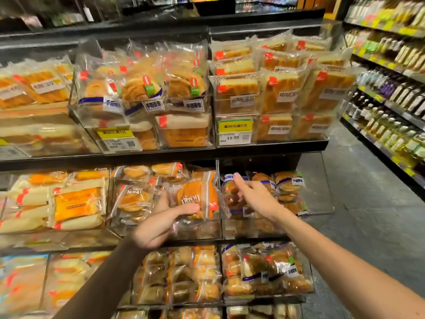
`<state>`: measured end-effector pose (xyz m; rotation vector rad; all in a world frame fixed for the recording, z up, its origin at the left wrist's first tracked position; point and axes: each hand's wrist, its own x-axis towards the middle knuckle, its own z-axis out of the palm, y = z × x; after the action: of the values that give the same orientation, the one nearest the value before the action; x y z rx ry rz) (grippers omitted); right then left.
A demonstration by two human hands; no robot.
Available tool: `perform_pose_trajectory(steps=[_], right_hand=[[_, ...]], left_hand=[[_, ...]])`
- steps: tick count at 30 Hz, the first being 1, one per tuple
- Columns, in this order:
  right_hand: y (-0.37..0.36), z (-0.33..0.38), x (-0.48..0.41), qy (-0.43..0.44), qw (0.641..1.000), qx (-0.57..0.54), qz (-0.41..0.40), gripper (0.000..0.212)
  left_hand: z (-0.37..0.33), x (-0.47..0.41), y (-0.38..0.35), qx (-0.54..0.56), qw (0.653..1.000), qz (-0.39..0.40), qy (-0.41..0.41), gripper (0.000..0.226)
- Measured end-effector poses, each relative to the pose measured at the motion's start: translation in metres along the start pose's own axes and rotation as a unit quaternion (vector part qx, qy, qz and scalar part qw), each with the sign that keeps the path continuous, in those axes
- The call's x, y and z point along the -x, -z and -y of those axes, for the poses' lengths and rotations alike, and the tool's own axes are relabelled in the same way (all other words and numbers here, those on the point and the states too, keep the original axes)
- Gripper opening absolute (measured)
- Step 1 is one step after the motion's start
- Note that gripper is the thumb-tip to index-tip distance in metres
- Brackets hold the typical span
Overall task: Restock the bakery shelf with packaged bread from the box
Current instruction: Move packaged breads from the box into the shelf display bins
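My left hand grips a clear bread packet with an orange stripe from below, at the middle shelf's acrylic bin. My right hand reaches into the neighbouring bin on the right, fingers stretched out and touching the blue-banded bun packets stacked there. The bakery shelf has several tiers, all filled with packaged bread. No box is in view.
Clear acrylic dividers separate the bins. Yellow price tags sit on the upper tier's front. Stacked toast packets fill the upper right. An aisle floor runs to the right, lined by a shelf of bottles.
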<state>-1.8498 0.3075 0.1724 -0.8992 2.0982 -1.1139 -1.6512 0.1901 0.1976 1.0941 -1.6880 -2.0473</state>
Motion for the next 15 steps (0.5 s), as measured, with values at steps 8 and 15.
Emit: perform_pose_trajectory(steps=[8, 15], right_hand=[[-0.039, 0.036, 0.046, -0.045, 0.971, -0.162, 0.173, 0.046], [-0.039, 0.041, 0.052, -0.056, 0.978, -0.186, 0.08, 0.028]], left_hand=[[0.017, 0.001, 0.028, -0.19, 0.978, 0.007, -0.086, 0.089], [0.026, 0.012, 0.07, -0.05, 0.998, -0.028, -0.034, 0.095]])
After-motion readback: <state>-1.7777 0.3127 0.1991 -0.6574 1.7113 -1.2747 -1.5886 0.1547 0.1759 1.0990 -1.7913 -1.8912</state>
